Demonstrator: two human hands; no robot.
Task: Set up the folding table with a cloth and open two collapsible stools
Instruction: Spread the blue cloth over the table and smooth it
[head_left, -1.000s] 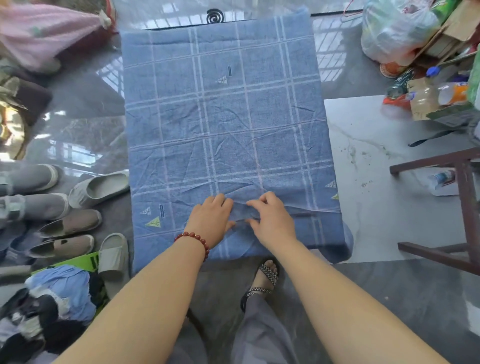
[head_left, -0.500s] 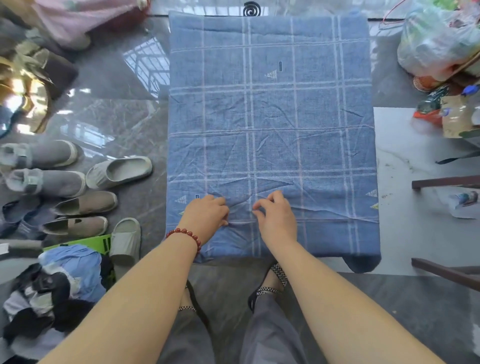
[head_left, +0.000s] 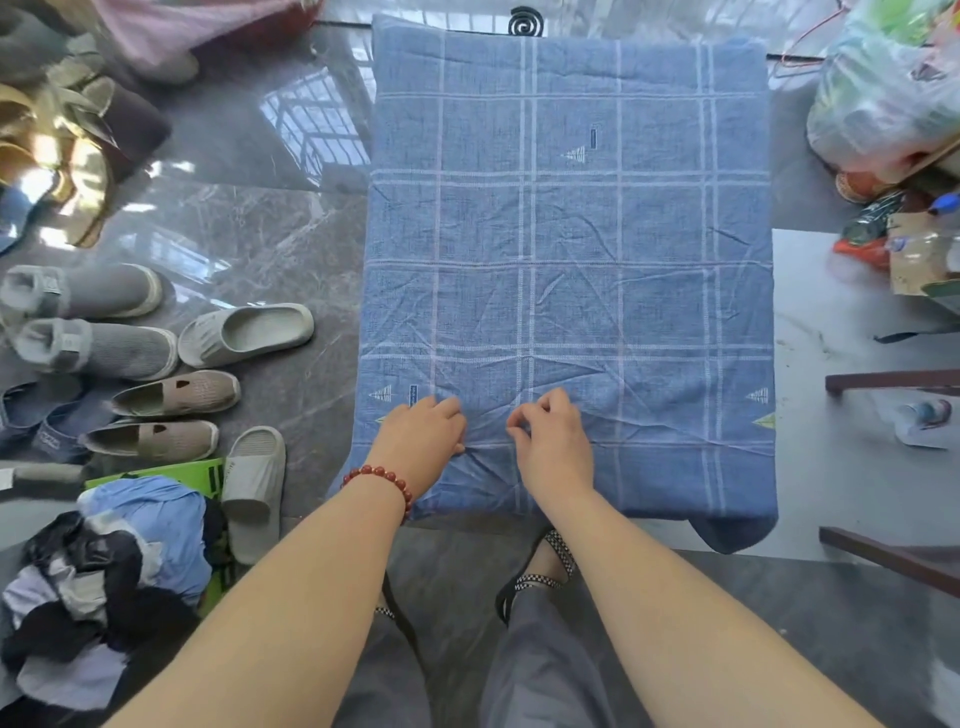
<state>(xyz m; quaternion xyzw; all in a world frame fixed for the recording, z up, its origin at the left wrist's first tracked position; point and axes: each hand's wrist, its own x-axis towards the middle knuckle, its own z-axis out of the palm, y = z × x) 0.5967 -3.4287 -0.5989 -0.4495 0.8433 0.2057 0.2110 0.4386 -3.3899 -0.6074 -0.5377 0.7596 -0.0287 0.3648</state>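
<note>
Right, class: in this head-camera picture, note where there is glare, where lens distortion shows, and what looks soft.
Head view: window glare mirrors off the glossy grey marble floor left of the blue checked cloth; the wide-angle lens stretches the bare forearms toward the bottom corners; the translucent plastic bag at top right is washed out and soft; the cloth is sharp.
</note>
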